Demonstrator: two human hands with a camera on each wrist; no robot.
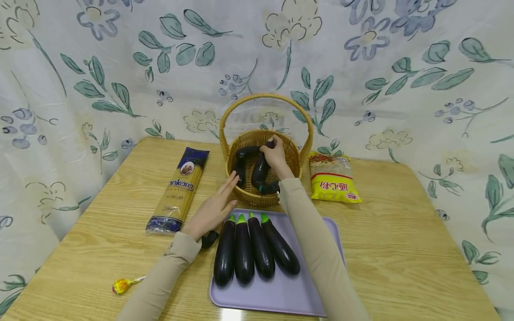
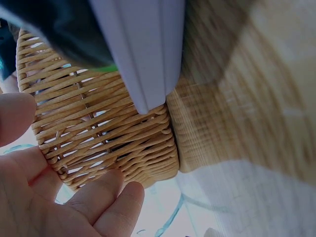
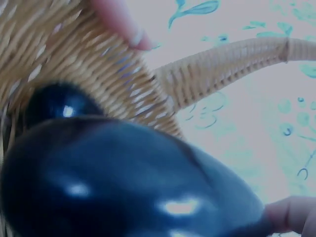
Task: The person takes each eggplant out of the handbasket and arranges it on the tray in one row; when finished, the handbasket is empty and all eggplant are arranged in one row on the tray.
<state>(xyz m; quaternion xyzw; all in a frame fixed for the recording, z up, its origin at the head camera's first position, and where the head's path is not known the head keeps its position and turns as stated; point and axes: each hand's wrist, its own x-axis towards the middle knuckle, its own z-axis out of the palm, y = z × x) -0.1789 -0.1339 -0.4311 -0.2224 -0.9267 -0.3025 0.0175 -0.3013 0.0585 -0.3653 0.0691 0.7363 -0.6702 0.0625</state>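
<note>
A wicker basket point(image 1: 249, 199) with a tall arched handle stands near the back of the table. Inside it, a dark eggplant point(image 1: 240, 165) lies along the left side. My right hand point(image 1: 275, 156) reaches into the basket and grips the upper end of another eggplant point(image 1: 260, 171); in the right wrist view that glossy eggplant point(image 3: 123, 177) fills the lower part. At the basket's left front, my left hand point(image 1: 214, 209) touches the rim with its fingers extended. The left wrist view shows the fingers point(image 2: 101, 195) against the woven side.
In front of the basket, a lilac tray point(image 1: 277, 298) bears several eggplants point(image 1: 243, 249) side by side. A spaghetti packet point(image 1: 178, 191) lies left, a yellow-and-red food bag point(image 1: 334, 178) right. Near the left sleeve is a wrapped lollipop point(image 1: 121, 285). A floral curtain point(image 1: 257, 58) hangs behind.
</note>
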